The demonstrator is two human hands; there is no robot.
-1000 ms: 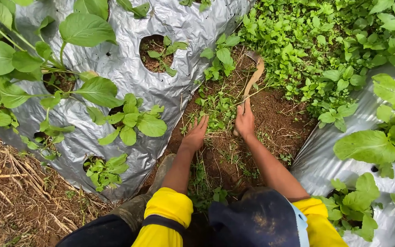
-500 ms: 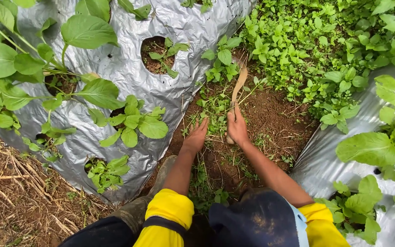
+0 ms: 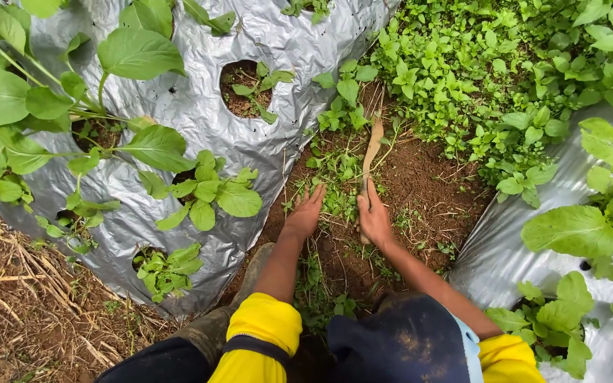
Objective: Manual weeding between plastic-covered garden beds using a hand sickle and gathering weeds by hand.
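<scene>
Furrow of bare soil [image 3: 427, 191] between two silver mulch sheets [image 3: 193, 113], leafy greens left and right.
Right hand [image 3: 374, 220], fingers clamped on a wooden-handled tool [image 3: 372, 152] pointing far along the furrow; left hand [image 3: 306, 213] just beside it, fingers together, flat on low weeds [image 3: 338, 202].
</scene>
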